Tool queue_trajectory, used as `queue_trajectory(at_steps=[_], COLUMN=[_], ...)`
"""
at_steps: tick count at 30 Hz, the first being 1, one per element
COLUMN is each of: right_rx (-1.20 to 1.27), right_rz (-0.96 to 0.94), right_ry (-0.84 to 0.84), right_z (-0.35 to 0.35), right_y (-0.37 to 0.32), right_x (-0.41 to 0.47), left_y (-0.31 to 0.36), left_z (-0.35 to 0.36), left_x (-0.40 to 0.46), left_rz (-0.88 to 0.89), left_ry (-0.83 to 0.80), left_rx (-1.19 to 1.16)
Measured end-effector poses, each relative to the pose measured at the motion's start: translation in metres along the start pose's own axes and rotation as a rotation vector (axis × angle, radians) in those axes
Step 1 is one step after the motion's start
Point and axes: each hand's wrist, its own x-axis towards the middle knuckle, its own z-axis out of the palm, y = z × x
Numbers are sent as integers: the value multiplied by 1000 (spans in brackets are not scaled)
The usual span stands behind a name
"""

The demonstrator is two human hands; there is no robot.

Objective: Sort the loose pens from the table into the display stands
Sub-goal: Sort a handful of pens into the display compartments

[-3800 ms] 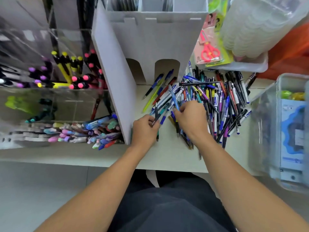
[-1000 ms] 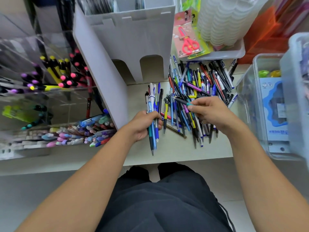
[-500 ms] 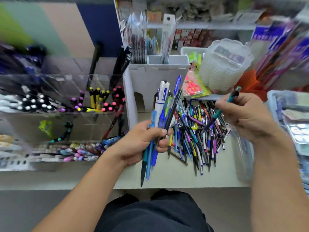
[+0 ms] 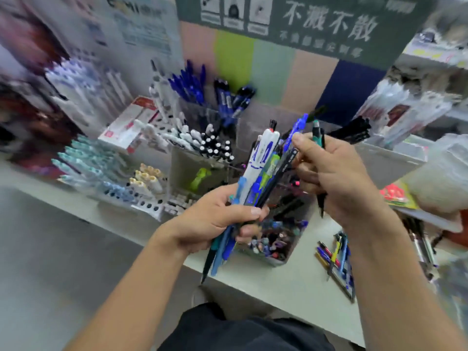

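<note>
My left hand (image 4: 217, 219) grips a bundle of pens (image 4: 263, 168), blue, white and black, held upright above the table edge. My right hand (image 4: 339, 178) holds a teal-topped black pen (image 4: 319, 138) in its curled fingers, while its thumb and forefinger pinch the top of a blue pen (image 4: 296, 127) in the bundle. Behind them stand the display stands (image 4: 192, 145), with white and blue pens in their tiers. A few loose pens (image 4: 336, 259) lie on the table at the right. The picture is blurred by motion.
A clear bin of mixed coloured pens (image 4: 276, 239) stands under my hands. The pale table (image 4: 278, 287) runs diagonally, with floor at the left. A green sign with white characters (image 4: 316, 26) hangs behind. Packaged goods (image 4: 405, 107) and a clear container (image 4: 440, 178) crowd the right.
The view has swung up and left onto the display stands. My right hand has come across with its pen to the top of the bundle, which the left hand has raised.
</note>
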Motion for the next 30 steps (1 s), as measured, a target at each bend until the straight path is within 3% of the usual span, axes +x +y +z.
queue_trajectory(at_steps=[3,9,15,17,20,26,28,30], right_rx=[-56,-26,-342,-500,-762,-1204,-1230,-1137], right_rz=[-10,-238,-691,-753,-695,-328,-229,-310], right_ry=[-55,219,359,352,295,8,-13,79], right_z=[20,36,69,89,116,139,138,128], right_y=[11,2,-41,-47,-49,-57,-60,-62], right_x=[6,12,55,76,107,140,141,130], left_y=[-8,-17,10,19,27,29,28,26], left_z=[-24,-61,-82,-82,-80,-79,-78,-76], left_x=[-23,-43,-37,-33,-27,-24,-22,-20], left_rz=[25,79,182,207,207,180,170,169], left_ry=[59,340,472,493,521,508,486,469], left_rx=[-23,-87,-198,-238,-268,-257,-239,-246])
